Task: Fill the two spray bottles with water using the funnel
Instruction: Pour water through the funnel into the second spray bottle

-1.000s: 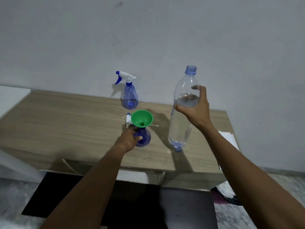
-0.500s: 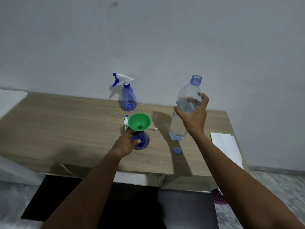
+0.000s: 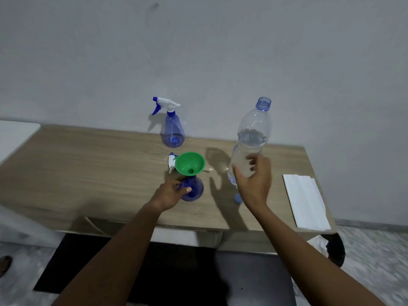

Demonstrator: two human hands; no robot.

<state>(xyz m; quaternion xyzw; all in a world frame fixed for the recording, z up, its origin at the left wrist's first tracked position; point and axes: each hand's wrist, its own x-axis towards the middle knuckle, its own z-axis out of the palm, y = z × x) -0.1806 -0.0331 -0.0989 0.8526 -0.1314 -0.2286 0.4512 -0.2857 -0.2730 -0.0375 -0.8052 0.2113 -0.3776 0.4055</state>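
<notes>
A blue spray bottle (image 3: 195, 189) stands near the front of the wooden table (image 3: 88, 164) with a green funnel (image 3: 189, 163) in its neck. My left hand (image 3: 171, 192) grips its body. Its white trigger head (image 3: 171, 161) lies just behind the funnel. A second blue spray bottle (image 3: 173, 131), with its trigger head on, stands at the back by the wall. My right hand (image 3: 256, 186) wraps the lower half of a clear, uncapped water bottle (image 3: 254, 129), upright and more than half full, to the right of the funnel. Its blue cap (image 3: 238, 198) lies on the table below my hand.
A folded white paper sheet (image 3: 304, 202) lies at the table's right end. A white surface (image 3: 15, 133) adjoins the table on the left. The wall runs close behind the table. Below the front edge lies a dark mat or seat (image 3: 176, 272).
My right hand has slid from the water bottle's shoulder down to its lower half, and the bottle has come lower and upright. My left hand has stayed on the spray bottle with the funnel.
</notes>
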